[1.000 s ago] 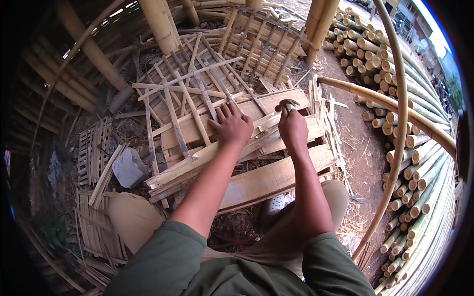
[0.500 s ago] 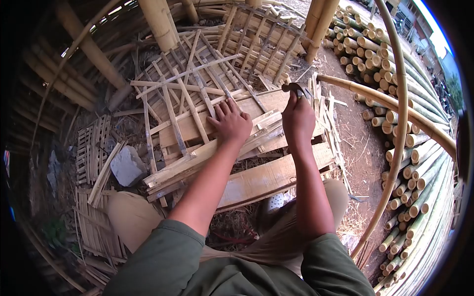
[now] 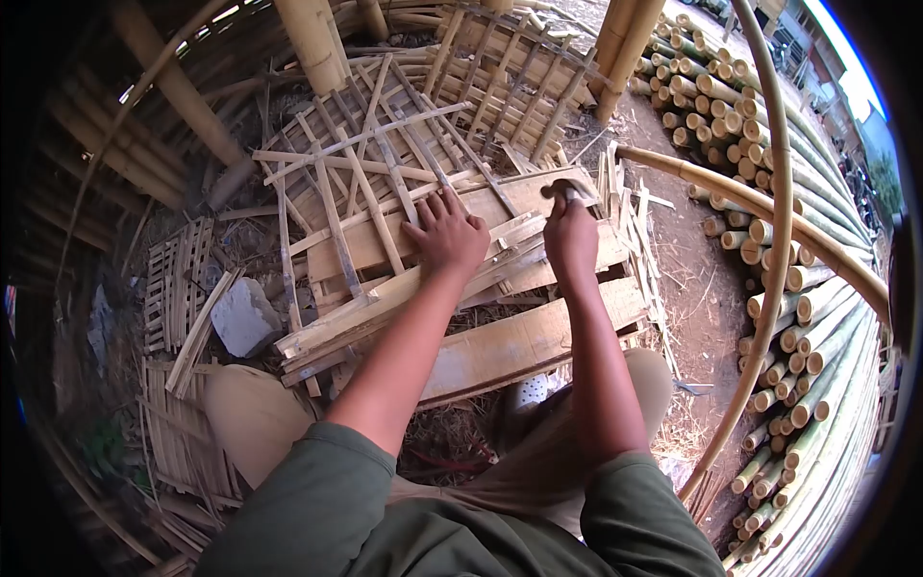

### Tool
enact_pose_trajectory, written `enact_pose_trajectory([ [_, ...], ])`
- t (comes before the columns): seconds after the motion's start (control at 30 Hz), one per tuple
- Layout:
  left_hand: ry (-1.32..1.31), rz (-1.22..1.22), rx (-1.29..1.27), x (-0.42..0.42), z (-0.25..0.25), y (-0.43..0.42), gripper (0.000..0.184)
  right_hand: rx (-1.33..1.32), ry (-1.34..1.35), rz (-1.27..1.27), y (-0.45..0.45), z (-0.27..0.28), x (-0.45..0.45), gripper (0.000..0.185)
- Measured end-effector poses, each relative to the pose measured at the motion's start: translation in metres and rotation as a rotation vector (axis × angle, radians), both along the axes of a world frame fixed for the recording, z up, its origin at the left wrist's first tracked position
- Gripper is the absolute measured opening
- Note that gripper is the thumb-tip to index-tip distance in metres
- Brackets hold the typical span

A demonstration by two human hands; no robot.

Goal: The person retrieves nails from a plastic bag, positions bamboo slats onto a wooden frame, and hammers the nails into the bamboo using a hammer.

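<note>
My right hand (image 3: 571, 238) is closed around the handle of a claw hammer (image 3: 565, 188), whose metal head is just above the boards. Most of the handle is hidden in my fist. To its left, my left hand (image 3: 448, 231) lies palm down with fingers spread, pressing on the near edge of a lattice of crossed bamboo strips (image 3: 336, 226). Under and around that hand are flat wooden boards (image 3: 481, 204) and a long pale beam (image 3: 385, 296). Whether a nail stands at either hand is too small to make out.
A wide plank (image 3: 538, 337) lies across in front of my knees. At left sits a grey stone block (image 3: 244, 317) beside slatted pieces (image 3: 176, 284). Stacked bamboo poles (image 3: 817, 327) fill the right side, behind a curved bamboo pole (image 3: 781, 221). Thick bamboo posts (image 3: 312, 43) rise at the back.
The hammer and my right hand have come down and slightly left, the head tilting toward the boards. My left hand stays at the same place on the lattice.
</note>
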State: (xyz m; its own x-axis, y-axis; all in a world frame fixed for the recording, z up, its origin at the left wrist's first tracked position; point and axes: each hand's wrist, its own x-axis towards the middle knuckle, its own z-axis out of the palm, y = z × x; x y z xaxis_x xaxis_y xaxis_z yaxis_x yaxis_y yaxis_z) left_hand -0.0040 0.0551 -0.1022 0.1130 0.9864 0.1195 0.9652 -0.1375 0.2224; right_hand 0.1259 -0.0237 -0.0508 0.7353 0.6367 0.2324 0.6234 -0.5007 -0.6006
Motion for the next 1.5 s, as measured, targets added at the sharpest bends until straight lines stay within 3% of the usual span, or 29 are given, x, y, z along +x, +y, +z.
enact_pose_trajectory([
  [0.03, 0.001, -0.003, 0.023, 0.001, 0.0, 0.0, 0.068, -0.142, 0.035, 0.101, 0.004, -0.027, 0.005, 0.044],
  [0.07, -0.027, 0.009, 0.001, 0.001, 0.003, 0.002, 0.068, -0.116, 0.065, 0.07, 0.006, -0.034, 0.008, 0.045],
  [0.17, -0.033, -0.019, 0.01, 0.001, -0.005, 0.005, 0.071, -0.122, 0.05, 0.085, -0.001, 0.002, 0.007, 0.045],
  [0.23, -0.03, -0.023, -0.009, 0.0, -0.001, 0.004, 0.072, 0.133, 0.062, 0.01, 0.0, 0.026, 0.011, 0.044],
  [0.3, -0.017, -0.017, -0.019, 0.001, 0.0, 0.004, 0.072, 0.22, 0.115, -0.041, -0.011, 0.064, 0.003, 0.042],
  [0.37, 0.003, 0.002, 0.025, 0.002, -0.003, 0.002, 0.07, 0.203, -0.088, -0.044, -0.004, 0.042, -0.001, 0.039],
  [0.43, -0.023, -0.009, 0.033, 0.001, -0.003, 0.002, 0.07, -0.208, -0.114, 0.202, 0.004, -0.029, 0.003, 0.039],
  [0.53, -0.047, -0.018, 0.013, 0.001, -0.003, 0.007, 0.072, -0.217, 0.048, 0.13, 0.002, -0.007, -0.004, 0.04],
  [0.63, -0.027, -0.017, -0.017, 0.001, 0.006, 0.003, 0.072, 0.055, 0.04, 0.046, -0.002, 0.031, -0.009, 0.041],
  [0.7, -0.027, -0.008, -0.025, 0.001, 0.006, 0.004, 0.072, 0.101, 0.003, 0.028, -0.009, 0.059, -0.015, 0.039],
  [0.77, -0.022, -0.01, -0.038, 0.0, 0.003, 0.003, 0.072, 0.153, -0.04, 0.026, -0.005, 0.048, -0.024, 0.037],
  [0.83, -0.047, -0.01, 0.052, 0.001, -0.005, 0.005, 0.069, -0.159, 0.027, 0.254, 0.002, -0.032, -0.008, 0.038],
  [0.97, -0.033, -0.021, -0.038, 0.002, 0.005, 0.004, 0.074, 0.049, 0.042, 0.115, 0.003, 0.002, -0.015, 0.044],
  [1.1, -0.015, -0.004, -0.023, 0.004, 0.002, 0.006, 0.074, 0.607, 0.077, 0.136, -0.005, 0.042, -0.004, 0.03],
  [1.17, -0.02, -0.004, -0.029, 0.005, 0.002, 0.005, 0.073, 0.805, -0.061, 0.094, -0.006, 0.034, 0.007, 0.027],
  [1.2, -0.022, -0.003, -0.031, 0.004, 0.002, 0.005, 0.073, 0.81, 0.235, 0.084, -0.014, 0.041, 0.001, 0.032],
  [1.37, -0.02, 0.003, 0.009, 0.004, 0.0, 0.005, 0.07, 0.807, 0.033, 0.169, -0.019, 0.004, 0.008, 0.023],
  [1.4, -0.005, 0.017, 0.04, 0.005, -0.001, 0.005, 0.068, 0.828, 0.214, 0.228, -0.016, -0.02, 0.016, 0.022],
  [1.5, -0.009, 0.016, 0.027, 0.004, 0.001, 0.005, 0.068, 0.57, 0.191, 0.246, -0.028, -0.053, 0.011, 0.02],
])
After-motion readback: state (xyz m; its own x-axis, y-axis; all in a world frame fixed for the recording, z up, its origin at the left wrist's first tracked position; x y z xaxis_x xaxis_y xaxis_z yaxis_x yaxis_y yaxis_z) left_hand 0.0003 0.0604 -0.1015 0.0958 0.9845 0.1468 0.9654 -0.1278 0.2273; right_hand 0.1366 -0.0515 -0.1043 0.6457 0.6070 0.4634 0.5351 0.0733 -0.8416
